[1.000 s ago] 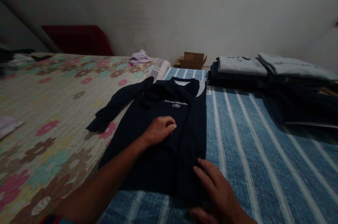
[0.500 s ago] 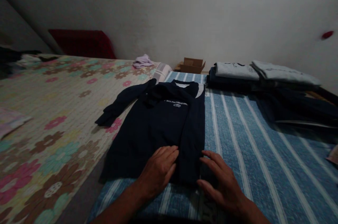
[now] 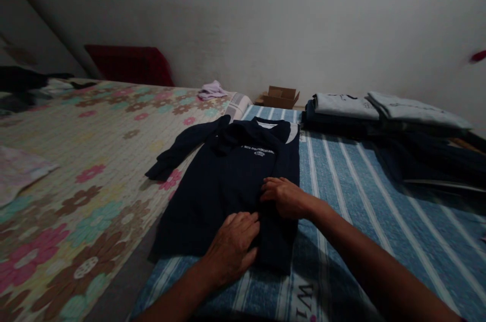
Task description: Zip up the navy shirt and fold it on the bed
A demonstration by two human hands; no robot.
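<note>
A dark navy long-sleeved sweatshirt (image 3: 212, 200) lies spread out in front of me, with small white print on the chest and a pale shoulder patch. One sleeve (image 3: 186, 145) stretches out to the left, while the other is folded down along the right side of the body. Near the bottom hem, my left hand (image 3: 236, 241) rests flat on the fabric, fingers extended. Farther up, my right hand (image 3: 284, 196) lies over the folded sleeve with slightly bent fingers touching the cloth; its thumb is hidden.
Blue striped bedding (image 3: 334, 180) lies under the sweatshirt, beside a floral cover (image 3: 125, 170) on the left. Folded grey garments (image 3: 345, 107) sit on dark ones at the back right. An open cardboard box (image 3: 281, 96) and a lilac cloth (image 3: 211, 90) are near the wall.
My right hand has moved from beside the lower right edge up and left onto the folded sleeve. My left hand stays near the hem. The view has shifted slightly left.
</note>
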